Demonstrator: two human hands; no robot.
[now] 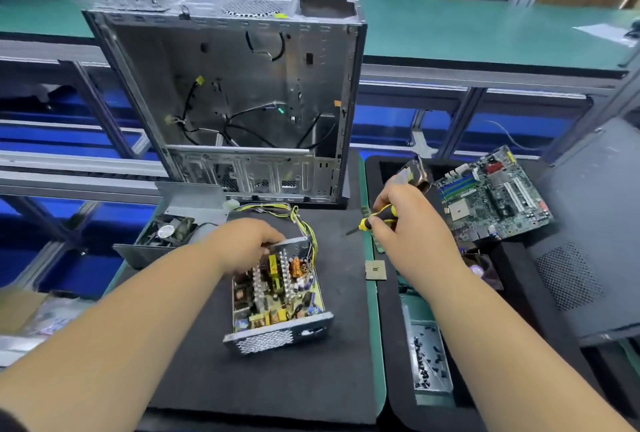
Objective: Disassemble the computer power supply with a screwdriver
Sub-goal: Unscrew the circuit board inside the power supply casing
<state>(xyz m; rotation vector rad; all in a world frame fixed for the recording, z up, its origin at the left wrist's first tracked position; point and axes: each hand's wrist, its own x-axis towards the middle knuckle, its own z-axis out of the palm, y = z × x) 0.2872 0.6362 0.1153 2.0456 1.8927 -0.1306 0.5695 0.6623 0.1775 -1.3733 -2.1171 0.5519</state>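
Power supply (278,296): one, lid off, stood mid-mat (194,372), near you.
Left hand (242,244): you gripped its far wall.
Right hand (403,220): you clasped one screwdriver (375,220), right of it.
Room: bare mat lay nearer.

Opened silver-grey metal power supply box (277,296): mustard-yellow board inside, yellow and orange coils, silvery heat-sink fins, dotted perforated grille on the near wall. Yellow-and-black wire bundle (301,223) trailing off it. Black-and-yellow striped screwdriver (375,218), dark shaft. Black foam mat (277,383) on the green-topped table (378,345). Bare grey steel computer case (235,102), black cables inside, round perforated vent pattern on top. Green motherboard (495,196) with white, blue and green slots, red patch. Small tan-and-green square CPU chip (376,269). Grey tray of black screws (429,362). Blue bins under the rear shelf.
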